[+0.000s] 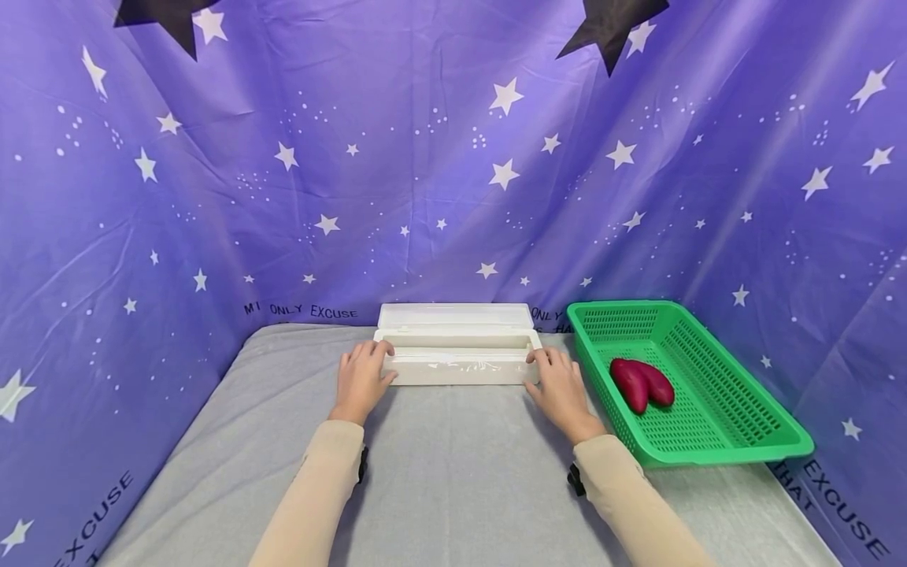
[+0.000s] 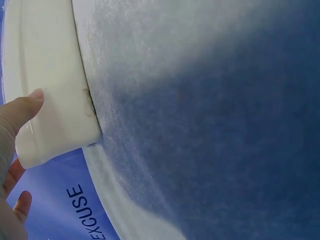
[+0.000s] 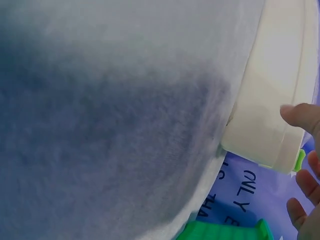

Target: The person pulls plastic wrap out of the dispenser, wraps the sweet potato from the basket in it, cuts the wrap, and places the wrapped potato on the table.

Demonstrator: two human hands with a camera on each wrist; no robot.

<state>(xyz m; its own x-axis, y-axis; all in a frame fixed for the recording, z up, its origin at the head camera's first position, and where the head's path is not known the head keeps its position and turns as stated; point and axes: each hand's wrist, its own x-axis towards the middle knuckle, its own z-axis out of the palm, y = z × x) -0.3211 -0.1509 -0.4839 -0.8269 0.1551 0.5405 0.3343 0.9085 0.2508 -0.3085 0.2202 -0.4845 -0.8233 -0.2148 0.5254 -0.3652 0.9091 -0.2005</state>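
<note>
A long white cling film dispenser box [image 1: 460,372] stands at the back of the grey-covered table, with its translucent lid [image 1: 455,316] raised. Clear, shiny film shows over its front upper edge. My left hand [image 1: 363,379] grips the left end, thumb [image 2: 33,100] against the front face and other fingers around the end. At the opposite end, my right hand [image 1: 560,387] holds the box in much the same way. Its thumb [image 3: 295,114] lies at the front face in the right wrist view, while several fingers curve beside the end. Both index fingertips sit at the upper corners.
To the right is a green perforated basket [image 1: 733,455] containing two smooth, dark-red, sweet-potato-shaped pieces [image 1: 630,386]. The grey cloth [image 1: 453,472] covers the table in front of the box. A purple star-printed curtain [image 1: 425,197] hangs close behind and along both sides.
</note>
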